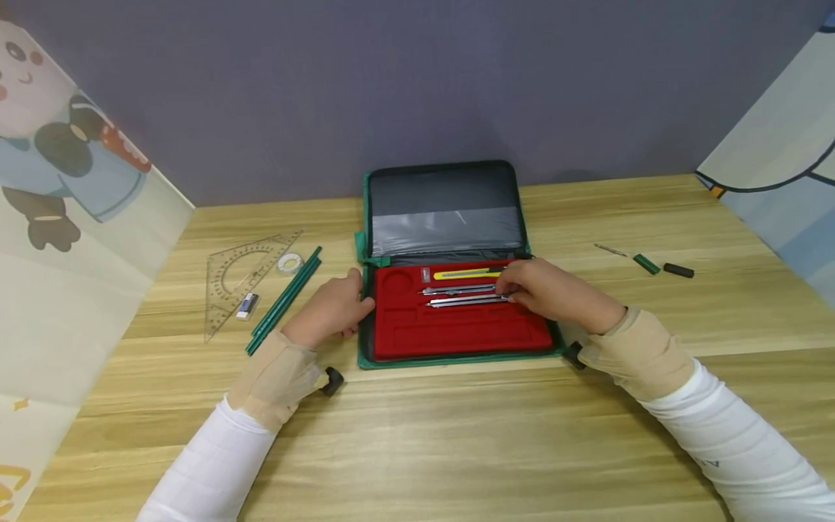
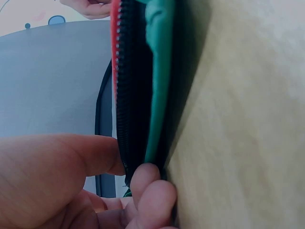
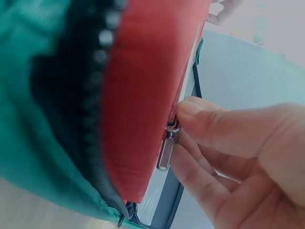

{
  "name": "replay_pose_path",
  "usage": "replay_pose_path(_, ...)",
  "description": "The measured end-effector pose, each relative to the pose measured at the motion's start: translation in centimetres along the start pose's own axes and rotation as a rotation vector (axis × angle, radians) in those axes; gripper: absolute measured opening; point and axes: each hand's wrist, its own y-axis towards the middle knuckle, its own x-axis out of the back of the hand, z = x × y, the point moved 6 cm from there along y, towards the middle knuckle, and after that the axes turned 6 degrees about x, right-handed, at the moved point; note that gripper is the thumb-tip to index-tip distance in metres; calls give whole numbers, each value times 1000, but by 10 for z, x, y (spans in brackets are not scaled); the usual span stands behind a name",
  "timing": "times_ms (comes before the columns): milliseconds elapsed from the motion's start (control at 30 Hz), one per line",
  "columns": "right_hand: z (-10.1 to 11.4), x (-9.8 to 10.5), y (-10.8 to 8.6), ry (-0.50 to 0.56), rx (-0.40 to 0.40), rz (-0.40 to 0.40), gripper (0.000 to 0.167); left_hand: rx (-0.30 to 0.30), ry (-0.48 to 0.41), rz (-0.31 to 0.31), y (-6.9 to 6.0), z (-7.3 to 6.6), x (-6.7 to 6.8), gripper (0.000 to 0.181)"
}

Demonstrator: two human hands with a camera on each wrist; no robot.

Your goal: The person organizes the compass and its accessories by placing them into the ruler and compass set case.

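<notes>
A green zip case point(image 1: 463, 359) lies unfolded on the table, its red moulded tray point(image 1: 457, 337) facing up. My left hand point(image 1: 335, 304) holds the tray side's left edge; in the left wrist view the thumb is on the zip point(image 2: 123, 105) and fingertips touch the green border point(image 2: 162, 86). Over the tray's right part, my right hand point(image 1: 544, 290) pinches the right end of a silver drawing compass point(image 1: 466, 300), whose metal end point(image 3: 166, 151) shows beside the fingers in the right wrist view. Just above lies another slim silver tool point(image 1: 450, 291). A yellow craft knife point(image 1: 463, 275) and a small clear box point(image 1: 426, 275) sit higher in the tray.
Left of the case are a clear set square point(image 1: 218, 290), a tape roll point(image 1: 290, 263), an eraser point(image 1: 247, 306) and green pencils point(image 1: 283, 304). To the right lie a small metal piece point(image 1: 610, 250), a green piece point(image 1: 646, 264) and a black piece point(image 1: 678, 270). A grey partition point(image 1: 443, 87) stands behind.
</notes>
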Motion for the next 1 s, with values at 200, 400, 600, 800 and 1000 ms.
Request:
replay_pose_path(200, 1, -3, 1, -4, -5, 4, 18, -11, -4, -8, 1, 1, 0, 47)
replay_pose_path(400, 1, -4, 2, -6, 1, 7, 18, -7, -3, 1, 0, -1, 0, 58)
replay_pose_path(600, 0, -3, 1, 10, 4, -2, 19, -7, 1, 3, 0, -1, 0, 60)
replay_pose_path(800, -1, -3, 1, 35, 15, -11, 21, -5, 13, 7, 0, -1, 0, 63)
replay_pose_path(1000, 1, -2, 1, 37, 3, -28, 21, -4, 14, 5, 1, -1, 0, 61)
